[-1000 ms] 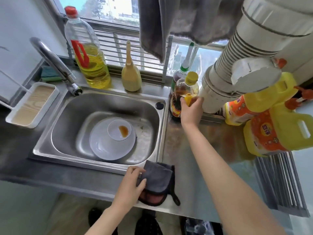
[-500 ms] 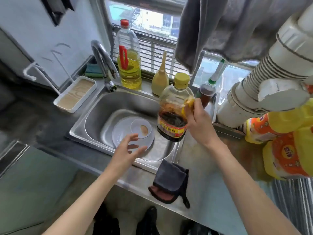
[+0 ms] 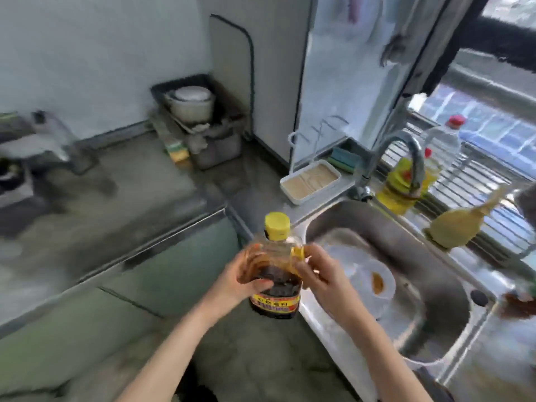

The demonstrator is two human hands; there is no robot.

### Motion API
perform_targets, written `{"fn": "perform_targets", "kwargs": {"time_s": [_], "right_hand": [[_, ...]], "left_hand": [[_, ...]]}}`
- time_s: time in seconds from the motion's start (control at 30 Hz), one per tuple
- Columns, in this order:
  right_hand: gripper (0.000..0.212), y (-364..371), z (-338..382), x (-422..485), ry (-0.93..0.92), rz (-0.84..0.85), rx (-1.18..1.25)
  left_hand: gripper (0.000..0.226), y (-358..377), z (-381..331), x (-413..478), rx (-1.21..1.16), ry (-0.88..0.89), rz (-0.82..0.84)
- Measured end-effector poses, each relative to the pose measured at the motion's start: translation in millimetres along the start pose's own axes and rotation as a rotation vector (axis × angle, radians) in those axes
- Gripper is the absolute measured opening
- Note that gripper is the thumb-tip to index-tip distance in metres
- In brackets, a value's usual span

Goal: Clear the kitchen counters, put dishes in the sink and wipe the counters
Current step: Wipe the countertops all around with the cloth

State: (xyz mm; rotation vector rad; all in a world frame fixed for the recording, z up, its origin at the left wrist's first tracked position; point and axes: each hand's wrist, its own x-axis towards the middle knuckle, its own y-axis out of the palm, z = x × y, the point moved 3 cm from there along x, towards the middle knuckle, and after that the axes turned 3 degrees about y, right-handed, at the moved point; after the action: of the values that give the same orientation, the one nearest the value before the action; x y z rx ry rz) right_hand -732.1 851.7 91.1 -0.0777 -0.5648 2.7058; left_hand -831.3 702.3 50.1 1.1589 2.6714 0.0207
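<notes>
The whole view has swung left: a second ago it looked straight down on the sink and the counter to its right, and now the long grey counter (image 3: pixel 121 198) fills the left half of the frame while the sink (image 3: pixel 385 227) sits at the right. That turn suggests the person is carrying something away from the sink side, towards the left stretch of worktop or beyond.

In the sink, right of centre, the white plate (image 3: pixel 342 256) with the small sauce-stained dish (image 3: pixel 378 281) on it lies as before, so the dishes step looks done. Along the window at the upper right stand the oil bottle (image 3: pixel 401 181) and the tan scoop-shaped holder (image 3: pixel 458 227), blurred by the motion.

The dark sauce bottle (image 3: pixel 275 274) with its yellow cap has left the counter by the window; it is now upright in mid-air at the centre of the frame, over the floor just left of the sink edge. A second ago only the right hand (image 3: pixel 322 274) gripped it; now the left hand (image 3: pixel 240 277) has let go of the cloth and joined in. The fingers of both hands are curled and pressed on the bottle's shoulders, left and right, though blur hides the fingertips.

Wiping is not yet begun, as far as I can judge.
</notes>
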Motion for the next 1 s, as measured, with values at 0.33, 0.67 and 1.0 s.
{"fn": "perform_targets", "kwargs": {"time_s": [0.33, 0.67, 1.0], "right_hand": [[0.004, 251.1, 89.0, 125.9, -0.051, 0.399, -0.086], [0.014, 419.3, 151.8, 220.6, -0.062, 0.406, -0.025], [0.007, 534.4, 157.9, 342.1, -0.145, 0.267, -0.064]], "left_hand": [[0.083, -280.6, 18.5, -65.1, 0.064, -0.009, -0.451], [0.093, -475.2, -6.9, -67.6, 0.106, -0.009, -0.461], [0.05, -592.5, 12.6, -20.1, 0.294, -0.08, -1.003]]}}
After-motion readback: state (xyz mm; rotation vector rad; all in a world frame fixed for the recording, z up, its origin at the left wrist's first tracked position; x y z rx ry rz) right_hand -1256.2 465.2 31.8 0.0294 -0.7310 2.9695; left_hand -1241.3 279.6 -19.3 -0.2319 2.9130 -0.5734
